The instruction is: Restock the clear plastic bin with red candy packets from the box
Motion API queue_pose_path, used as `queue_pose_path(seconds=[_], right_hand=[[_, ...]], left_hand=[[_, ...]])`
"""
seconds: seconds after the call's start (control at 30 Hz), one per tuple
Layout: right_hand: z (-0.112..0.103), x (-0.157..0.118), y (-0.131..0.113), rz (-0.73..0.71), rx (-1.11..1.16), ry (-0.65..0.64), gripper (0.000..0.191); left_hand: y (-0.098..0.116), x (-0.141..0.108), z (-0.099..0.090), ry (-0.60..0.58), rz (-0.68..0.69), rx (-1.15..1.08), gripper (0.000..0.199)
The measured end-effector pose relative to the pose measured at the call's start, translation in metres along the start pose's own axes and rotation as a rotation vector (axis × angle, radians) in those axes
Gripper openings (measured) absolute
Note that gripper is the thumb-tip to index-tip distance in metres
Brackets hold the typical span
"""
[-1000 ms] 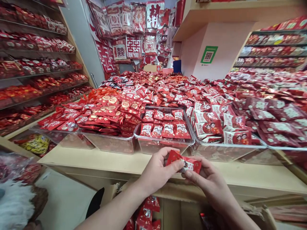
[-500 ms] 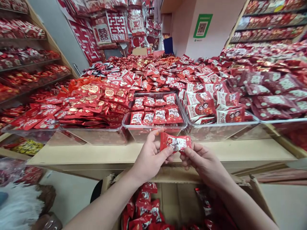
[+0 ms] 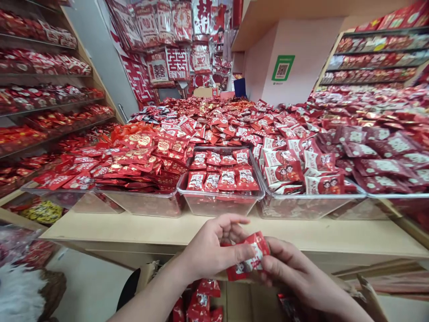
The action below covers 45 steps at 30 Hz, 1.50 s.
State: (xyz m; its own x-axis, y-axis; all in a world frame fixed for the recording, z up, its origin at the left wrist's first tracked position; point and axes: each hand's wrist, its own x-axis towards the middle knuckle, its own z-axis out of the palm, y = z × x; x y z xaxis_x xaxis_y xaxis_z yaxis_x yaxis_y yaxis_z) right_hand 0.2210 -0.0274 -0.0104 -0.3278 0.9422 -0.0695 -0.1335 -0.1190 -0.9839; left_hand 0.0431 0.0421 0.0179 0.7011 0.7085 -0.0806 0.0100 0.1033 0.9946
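Note:
Between my two hands is a small red candy packet [image 3: 256,258] with white lettering and cartoon figures, tilted up to the right. My left hand [image 3: 216,248] lays its thumb across the packet's face, with its fingers curled behind and the index finger stretched out above. On the packet's right edge, my right hand [image 3: 288,264] pinches it between thumb and fingers. Just beyond the hands stands a clear plastic bin [image 3: 219,203] holding neat rows of similar red packets [image 3: 228,179]. Below, an open cardboard box [image 3: 239,299] contains more loose red packets [image 3: 203,304], partly hidden by my arms.
The wooden shelf ledge [image 3: 134,228] runs across in front of the bins. Heaped bins of red packets [image 3: 134,156] stand left, with cream-and-red packets [image 3: 284,172] and maroon packets [image 3: 385,165] on the right. Side shelves hold more packets. A green-framed code sign [image 3: 283,68] hangs behind.
Both hands and the packet sit lower in view, and the packet has turned from level to tilted. The whole scene has shifted downward as the head view rose.

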Motion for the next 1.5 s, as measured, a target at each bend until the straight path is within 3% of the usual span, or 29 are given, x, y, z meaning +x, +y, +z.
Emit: queue_pose_path(seconds=[0.1, 0.2, 0.27, 0.33, 0.4, 0.53, 0.67, 0.8, 0.9, 1.0, 1.13, 1.37, 1.5], right_hand=[[0.004, 0.001, 0.002, -0.01, -0.093, 0.044, 0.025], [0.007, 0.004, 0.007, -0.123, -0.221, 0.245, 0.021], [0.011, 0.005, 0.013, -0.347, -0.416, 0.488, 0.015], [0.016, 0.005, 0.018, -0.615, -0.753, 0.698, 0.033], [0.022, 0.006, 0.021, -0.814, -1.112, 0.758, 0.039], [0.028, 0.008, 0.021, -0.926, -1.471, 0.544, 0.027], [0.023, 0.004, 0.01, -0.919, -1.573, 0.351, 0.034], [0.017, 0.01, -0.018, -0.934, -1.547, 0.359, 0.034], [0.017, 0.042, -0.047, -0.93, -1.567, 0.457, 0.022], [0.02, 0.091, -0.07, -0.957, -1.658, 0.374, 0.008], [0.023, 0.14, -0.083, -0.935, -1.839, 0.178, 0.018], [0.009, 0.14, -0.083, -0.837, -1.88, 0.103, 0.018], [0.007, 0.139, -0.081, -0.697, -1.842, 0.084, 0.017]], left_hand=[[0.001, -0.001, 0.002, -0.074, -0.071, -0.045, 0.033], [0.001, 0.001, 0.007, 0.034, -0.05, -0.109, 0.035], [-0.001, 0.002, 0.011, 0.157, -0.006, -0.142, 0.035], [-0.004, 0.003, 0.014, 0.243, 0.042, -0.175, 0.03], [-0.007, 0.002, 0.016, 0.272, 0.075, -0.195, 0.025], [-0.008, -0.001, 0.016, 0.213, 0.086, -0.317, 0.024], [0.003, -0.008, 0.013, 0.178, 0.119, -0.401, 0.02], [0.015, -0.018, 0.005, 0.213, 0.179, -0.44, 0.017], [0.017, -0.024, -0.001, 0.36, 0.229, -0.454, 0.017], [0.014, -0.025, -0.006, 0.439, 0.236, -0.369, 0.012], [0.008, -0.023, -0.012, 0.427, 0.286, -0.246, 0.01], [0.007, -0.024, -0.022, 0.482, 0.339, 0.18, 0.011], [0.009, -0.026, -0.019, 0.413, 0.371, 0.29, 0.011]])
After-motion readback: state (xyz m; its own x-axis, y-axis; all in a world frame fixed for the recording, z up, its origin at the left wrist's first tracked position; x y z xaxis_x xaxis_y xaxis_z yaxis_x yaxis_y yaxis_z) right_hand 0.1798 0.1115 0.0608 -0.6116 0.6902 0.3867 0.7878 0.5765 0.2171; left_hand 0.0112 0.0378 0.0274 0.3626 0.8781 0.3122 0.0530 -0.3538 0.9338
